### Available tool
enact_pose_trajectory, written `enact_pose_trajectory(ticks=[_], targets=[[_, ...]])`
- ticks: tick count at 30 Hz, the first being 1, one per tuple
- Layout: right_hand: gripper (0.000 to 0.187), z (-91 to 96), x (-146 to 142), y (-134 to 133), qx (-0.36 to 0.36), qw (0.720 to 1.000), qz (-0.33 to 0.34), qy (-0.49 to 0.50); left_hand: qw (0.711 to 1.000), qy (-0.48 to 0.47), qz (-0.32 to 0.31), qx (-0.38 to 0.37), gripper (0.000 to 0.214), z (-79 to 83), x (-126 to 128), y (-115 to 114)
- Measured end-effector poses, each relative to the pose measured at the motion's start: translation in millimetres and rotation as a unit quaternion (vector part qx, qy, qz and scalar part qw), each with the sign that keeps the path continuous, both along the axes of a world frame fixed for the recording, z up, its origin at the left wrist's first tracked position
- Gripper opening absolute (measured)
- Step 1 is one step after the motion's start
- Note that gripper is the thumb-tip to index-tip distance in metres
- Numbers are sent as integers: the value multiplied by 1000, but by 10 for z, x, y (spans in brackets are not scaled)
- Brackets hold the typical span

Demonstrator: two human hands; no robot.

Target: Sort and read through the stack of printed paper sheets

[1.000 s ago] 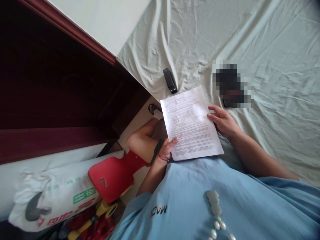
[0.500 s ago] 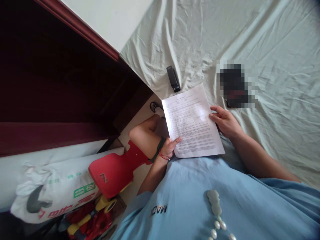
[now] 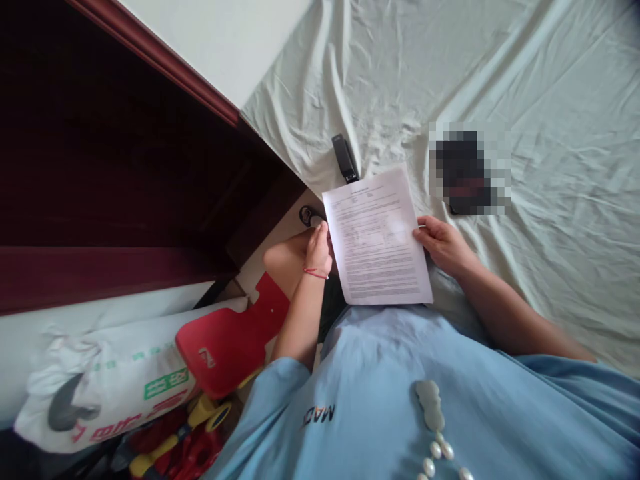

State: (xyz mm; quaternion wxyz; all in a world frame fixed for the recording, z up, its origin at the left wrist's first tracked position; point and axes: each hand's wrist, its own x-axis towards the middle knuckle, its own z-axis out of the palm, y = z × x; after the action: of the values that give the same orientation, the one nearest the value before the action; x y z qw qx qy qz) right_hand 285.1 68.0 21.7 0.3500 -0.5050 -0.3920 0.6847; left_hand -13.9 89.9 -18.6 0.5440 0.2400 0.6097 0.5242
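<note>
A printed sheet of paper (image 3: 380,267), possibly with more sheets under it, is held tilted in front of my lap. My right hand (image 3: 443,245) pinches its right edge, thumb on top and the other fingers partly underneath. At the opposite edge, my left hand (image 3: 318,252), with a red string on the wrist, is closed against the upper left side; some of its fingers are hidden. Just beyond the paper's top edge, a black stapler (image 3: 345,157) lies on the pale bed sheet (image 3: 400,80).
A blurred-out dark object (image 3: 463,173) lies on the bed to the right. Dark red wooden furniture (image 3: 125,167) stands on the left. Below it are a white printed sack (image 3: 115,380), a red plastic seat (image 3: 220,347) and a red and yellow toy (image 3: 185,440).
My left hand has moved up from the paper's lower left corner to its upper left edge. The paper has turned slightly more upright, and its top now reaches the stapler's near end.
</note>
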Motion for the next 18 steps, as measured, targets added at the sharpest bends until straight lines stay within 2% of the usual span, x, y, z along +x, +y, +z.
enact_pose_trajectory(ticks=[3,8,12,18], targets=[[25,1,14,1,1,1000,15,-7,999,43,-2,17,46,-30,28,103],[26,-19,28,3,11,1000,11,-18,992,100,19,77,47,-22,62,45],[36,-9,17,-2,12,999,-17,-25,991,78,24,107,58,104,113,-53],[44,-26,21,-11,-39,998,-36,33,992,55,23,113,60,294,131,-148]])
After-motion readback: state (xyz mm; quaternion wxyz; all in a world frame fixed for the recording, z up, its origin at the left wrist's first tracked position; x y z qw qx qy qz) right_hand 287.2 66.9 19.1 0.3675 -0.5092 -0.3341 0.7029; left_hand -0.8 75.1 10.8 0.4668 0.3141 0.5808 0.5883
